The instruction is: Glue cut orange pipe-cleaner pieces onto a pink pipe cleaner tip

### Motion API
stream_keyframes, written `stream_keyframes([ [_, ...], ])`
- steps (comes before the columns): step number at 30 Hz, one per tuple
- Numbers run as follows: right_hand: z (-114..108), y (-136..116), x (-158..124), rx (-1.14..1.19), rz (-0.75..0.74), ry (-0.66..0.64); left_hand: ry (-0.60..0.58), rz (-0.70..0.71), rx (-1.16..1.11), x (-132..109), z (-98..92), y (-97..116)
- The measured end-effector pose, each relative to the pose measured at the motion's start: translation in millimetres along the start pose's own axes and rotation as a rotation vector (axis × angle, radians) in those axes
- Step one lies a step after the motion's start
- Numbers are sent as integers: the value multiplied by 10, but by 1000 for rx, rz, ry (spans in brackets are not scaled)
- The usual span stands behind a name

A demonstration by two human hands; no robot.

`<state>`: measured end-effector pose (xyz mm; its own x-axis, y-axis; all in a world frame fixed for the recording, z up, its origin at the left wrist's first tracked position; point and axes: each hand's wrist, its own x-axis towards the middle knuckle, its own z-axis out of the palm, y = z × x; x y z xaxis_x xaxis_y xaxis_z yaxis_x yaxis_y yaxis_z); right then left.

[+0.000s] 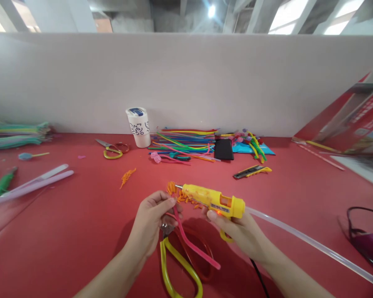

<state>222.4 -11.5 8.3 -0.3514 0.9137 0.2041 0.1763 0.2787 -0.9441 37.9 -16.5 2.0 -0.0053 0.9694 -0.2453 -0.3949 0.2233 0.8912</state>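
Near the centre, my left hand (157, 215) pinches a pink pipe cleaner (191, 244) that slants down to the right. A small orange cluster (171, 188) shows at its upper end. My right hand (236, 229) is wrapped round a yellow glue gun (205, 196), with a clear glue stick (298, 236) trailing from its back. The gun's metal nozzle points left, close beside the orange cluster. Small orange pieces (186, 198) lie on the table behind my hands. Scissors with yellow and red handles (182, 265) lie below my left hand, their blades partly hidden.
Behind stand a white tumbler (139, 131) and a pile of coloured pipe cleaners (186, 142). Smaller scissors (113, 151) lie left, a utility knife (252, 171) right. A purple straightener (34, 186) is far left, a dark purple tool (369, 248) far right.
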Motion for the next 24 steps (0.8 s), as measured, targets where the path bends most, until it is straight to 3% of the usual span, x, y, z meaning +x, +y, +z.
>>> stream_keyframes([
  [6, 12, -17, -37, 22, 61, -5, 16, 1, -13, 3, 9, -1],
  [14, 25, -25, -25, -24, -19, 0, 32, 25, 3, -7, 14, 4],
  [24, 27, 8, -41, -28, 2, 19, 17, 29, 2, 8, 0, -10],
])
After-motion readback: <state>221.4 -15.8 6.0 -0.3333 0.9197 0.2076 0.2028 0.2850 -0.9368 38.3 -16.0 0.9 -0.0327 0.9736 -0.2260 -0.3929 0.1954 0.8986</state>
